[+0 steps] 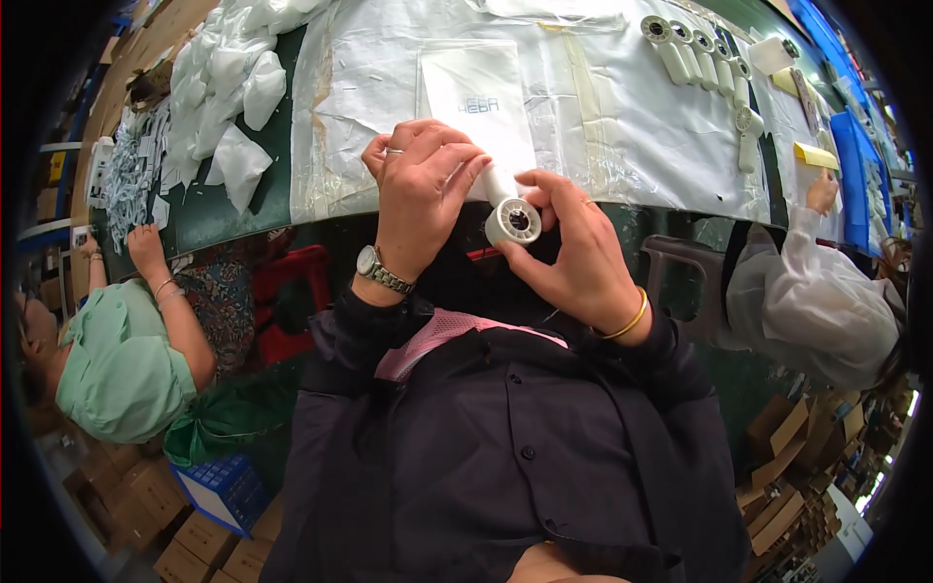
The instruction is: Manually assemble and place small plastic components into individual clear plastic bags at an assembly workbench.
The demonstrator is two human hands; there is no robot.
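In my right hand [578,238] is a white handheld fan [515,222] with a round, slotted head and dark centre. Thumb and fingers grip it around the head, which faces up at the table's near edge. Its short handle points away from me, toward my left hand [423,185]. That hand is closed in a pinch, fingertips right beside the handle's far end; whatever is between them is hidden. Just beyond lies a flat, translucent plastic bag [471,73] with dark print, partly covered by my left hand and the handle.
Several similar white fans [705,63] lie in a row at the table's far right. White plastic bags [228,78] are heaped at left, beside a pile of small pale strips [136,165]. Co-workers sit on both sides. A blue bin [860,180] stands at right.
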